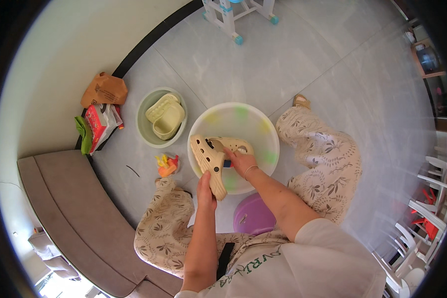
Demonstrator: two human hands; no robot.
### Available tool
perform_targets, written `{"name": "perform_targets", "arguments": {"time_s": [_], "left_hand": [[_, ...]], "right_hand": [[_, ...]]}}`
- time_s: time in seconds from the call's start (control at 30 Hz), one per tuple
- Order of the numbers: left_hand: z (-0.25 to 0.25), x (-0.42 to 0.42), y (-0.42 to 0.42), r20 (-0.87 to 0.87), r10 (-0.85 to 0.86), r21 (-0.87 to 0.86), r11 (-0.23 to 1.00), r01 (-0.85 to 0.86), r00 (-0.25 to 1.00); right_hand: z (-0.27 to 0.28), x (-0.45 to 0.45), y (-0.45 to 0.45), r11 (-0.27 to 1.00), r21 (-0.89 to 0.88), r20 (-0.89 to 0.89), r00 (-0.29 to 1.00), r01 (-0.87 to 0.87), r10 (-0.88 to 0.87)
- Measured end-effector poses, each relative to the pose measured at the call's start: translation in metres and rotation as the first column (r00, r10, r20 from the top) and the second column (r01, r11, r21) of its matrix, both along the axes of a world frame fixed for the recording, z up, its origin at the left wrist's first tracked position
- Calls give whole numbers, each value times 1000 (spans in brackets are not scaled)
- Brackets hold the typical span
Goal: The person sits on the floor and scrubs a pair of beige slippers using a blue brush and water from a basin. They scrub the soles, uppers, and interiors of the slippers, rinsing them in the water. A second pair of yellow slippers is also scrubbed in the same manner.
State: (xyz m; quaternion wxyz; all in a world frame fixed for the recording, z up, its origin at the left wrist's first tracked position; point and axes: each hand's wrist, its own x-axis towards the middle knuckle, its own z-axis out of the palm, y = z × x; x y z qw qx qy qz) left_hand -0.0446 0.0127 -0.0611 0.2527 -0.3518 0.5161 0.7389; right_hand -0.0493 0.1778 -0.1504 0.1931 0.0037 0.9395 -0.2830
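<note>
A beige foam clog (208, 158) with side holes and a dark strap rivet is tilted on its side over a translucent white basin (270, 130). My left hand (205, 193) grips it near the heel. My right hand (242, 161) is at the clog's opening, its fingertips partly hidden by the shoe. Under that hand shows a small blue and red piece (228, 164); what it belongs to is unclear. A second beige clog (235, 143) lies inside the basin, partly covered by the first clog and my right hand.
Left of the basin, a pale green tub (139, 128) holds yellow-green clogs (167, 117). Nearby is a clear container of colourful pieces (167, 165). A purple stool (251, 216) is below the basin. A brown sofa (78, 208) and paper bag (106, 91) line the left side.
</note>
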Motion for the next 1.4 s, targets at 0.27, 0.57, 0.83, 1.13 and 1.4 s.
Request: {"name": "perform_targets", "arguments": {"time_s": [0.27,0.57,0.83,1.13,1.4], "left_hand": [[9,-8,7,-65,-29,18,999,30,997],[15,-13,-10,-167,46,100,995,-29,985],[54,-18,-14,-239,90,177,983,-47,967],[55,-7,-27,-334,42,182,983,21,942],[60,-2,-32,-328,64,189,982,-1,943]], "right_hand": [[-18,-32,-15,979,202,155,988,-24,-8],[33,-28,14,980,-74,122,977,184,-175],[43,-13,33,197,-563,772,596,803,-222],[61,5,34,-178,-605,736,630,776,246],[64,4,30,-191,-602,737,632,775,240]]}}
